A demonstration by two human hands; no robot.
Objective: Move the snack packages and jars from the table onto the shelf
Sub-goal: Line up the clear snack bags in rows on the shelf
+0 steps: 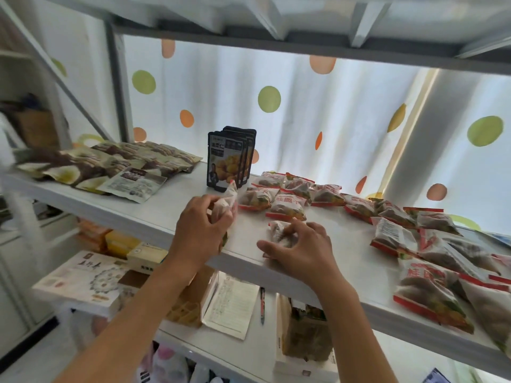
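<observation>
While red-edged snack packets (287,206) of brown dried fruit lie across the shelf (154,214), the left hand (200,226) grips one packet (227,201) upright at 11 o'clock of the right hand (300,251), whose curled fingers pinch another packet (279,230) lying flat on the board.

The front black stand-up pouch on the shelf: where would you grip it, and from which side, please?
Pinch the black pouch by its flat top edge, coming from above. It stands upright with more pouches packed behind it, so only the top is free.

Four dark pouches (231,158), two hands (203,222)
</observation>
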